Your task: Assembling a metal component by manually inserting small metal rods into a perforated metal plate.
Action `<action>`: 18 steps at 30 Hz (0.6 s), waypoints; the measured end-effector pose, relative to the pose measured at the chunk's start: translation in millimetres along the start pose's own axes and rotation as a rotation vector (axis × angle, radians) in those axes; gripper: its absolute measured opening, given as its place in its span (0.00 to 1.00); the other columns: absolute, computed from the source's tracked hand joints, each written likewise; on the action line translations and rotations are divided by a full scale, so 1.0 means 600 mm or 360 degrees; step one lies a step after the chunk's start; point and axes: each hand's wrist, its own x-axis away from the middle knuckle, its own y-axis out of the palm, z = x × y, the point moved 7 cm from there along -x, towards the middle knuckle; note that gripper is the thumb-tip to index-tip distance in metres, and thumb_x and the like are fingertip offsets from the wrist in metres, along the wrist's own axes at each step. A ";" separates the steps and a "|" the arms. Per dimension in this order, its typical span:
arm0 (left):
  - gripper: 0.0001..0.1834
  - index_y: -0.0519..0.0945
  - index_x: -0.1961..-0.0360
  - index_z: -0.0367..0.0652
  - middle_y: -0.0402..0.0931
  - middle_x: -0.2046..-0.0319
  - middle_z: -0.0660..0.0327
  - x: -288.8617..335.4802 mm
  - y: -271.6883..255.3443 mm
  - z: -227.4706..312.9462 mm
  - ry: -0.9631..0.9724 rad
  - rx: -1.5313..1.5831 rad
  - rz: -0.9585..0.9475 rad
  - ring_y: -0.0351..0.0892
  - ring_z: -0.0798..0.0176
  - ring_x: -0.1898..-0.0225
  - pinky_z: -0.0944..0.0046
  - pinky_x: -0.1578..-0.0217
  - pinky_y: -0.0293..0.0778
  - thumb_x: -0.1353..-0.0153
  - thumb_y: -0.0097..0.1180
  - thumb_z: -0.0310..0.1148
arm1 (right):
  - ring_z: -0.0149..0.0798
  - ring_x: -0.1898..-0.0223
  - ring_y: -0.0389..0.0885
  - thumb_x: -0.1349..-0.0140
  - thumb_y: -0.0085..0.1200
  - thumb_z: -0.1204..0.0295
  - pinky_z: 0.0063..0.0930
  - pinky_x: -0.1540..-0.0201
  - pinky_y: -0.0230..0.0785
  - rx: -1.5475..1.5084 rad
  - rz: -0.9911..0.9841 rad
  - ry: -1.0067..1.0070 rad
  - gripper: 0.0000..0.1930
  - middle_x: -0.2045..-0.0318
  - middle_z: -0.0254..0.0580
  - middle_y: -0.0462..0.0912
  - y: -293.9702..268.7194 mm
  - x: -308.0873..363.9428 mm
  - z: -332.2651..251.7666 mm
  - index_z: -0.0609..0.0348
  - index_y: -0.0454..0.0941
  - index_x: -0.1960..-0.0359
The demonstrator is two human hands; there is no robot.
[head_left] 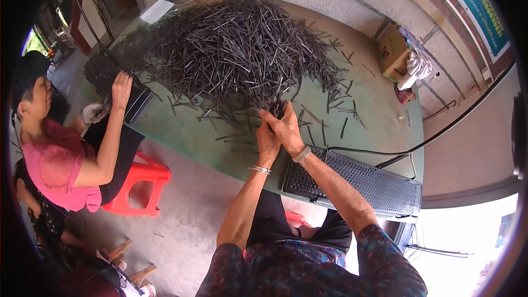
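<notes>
A large heap of thin dark sticks or strips (pixel 231 49) covers much of the green table. At the heap's near edge my two hands are together. My right hand (pixel 287 126), with a watch band at the wrist, is closed around a small bunch of the dark strips (pixel 277 108). Below and beside it, my left hand (pixel 268 142), with bracelets on the wrist, is closed against the same bunch. Its fingertips are partly hidden by the right hand. Loose strips lie scattered around both hands.
A black textured tray (pixel 363 179) lies at the near right, under my right forearm, with a black cable (pixel 396 151) beside it. A co-worker (pixel 66 154) sits left near a red stool (pixel 140 184). A cardboard box (pixel 393 52) stands far right; a white power strip (pixel 157 10) lies far left.
</notes>
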 end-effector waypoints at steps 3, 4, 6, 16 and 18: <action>0.30 0.67 0.46 0.42 0.80 0.61 0.52 0.004 0.002 0.042 0.0224 0.0137 0.0068 0.81 0.56 0.56 0.60 0.57 0.74 0.48 0.65 0.35 | 0.30 0.61 0.75 0.44 0.60 0.72 0.26 0.57 0.70 -0.0455 0.0014 -0.0416 0.21 0.61 0.40 0.79 -0.006 0.000 -0.021 0.63 0.70 0.49; 0.31 0.65 0.45 0.43 0.80 0.62 0.52 0.006 -0.004 0.055 0.0317 0.0259 0.0165 0.81 0.56 0.57 0.60 0.58 0.74 0.48 0.65 0.35 | 0.30 0.61 0.75 0.44 0.60 0.72 0.26 0.57 0.70 -0.0451 0.0021 -0.0419 0.21 0.61 0.40 0.79 -0.014 0.000 -0.010 0.63 0.70 0.49; 0.32 0.64 0.45 0.43 0.79 0.62 0.52 0.015 -0.004 0.044 0.0204 0.0163 0.0073 0.81 0.55 0.57 0.60 0.58 0.74 0.48 0.65 0.35 | 0.29 0.61 0.75 0.40 0.55 0.74 0.24 0.58 0.69 -0.0584 -0.0267 0.0047 0.10 0.62 0.38 0.79 -0.003 0.002 0.029 0.62 0.75 0.57; 0.27 0.68 0.48 0.41 0.79 0.59 0.49 0.037 -0.005 0.030 0.0067 -0.0053 -0.0013 0.80 0.48 0.54 0.59 0.58 0.74 0.47 0.64 0.35 | 0.29 0.58 0.71 0.33 0.52 0.67 0.24 0.53 0.65 -0.0255 -0.0163 -0.0398 0.10 0.61 0.35 0.75 -0.011 0.032 -0.004 0.61 0.77 0.57; 0.29 0.68 0.46 0.41 0.79 0.59 0.49 0.039 -0.005 0.035 0.0057 0.0061 -0.0050 0.80 0.49 0.54 0.59 0.58 0.74 0.48 0.65 0.35 | 0.41 0.60 0.74 0.33 0.51 0.62 0.29 0.56 0.66 -0.0007 -0.0177 -0.0599 0.14 0.66 0.45 0.75 -0.019 0.043 -0.021 0.63 0.76 0.58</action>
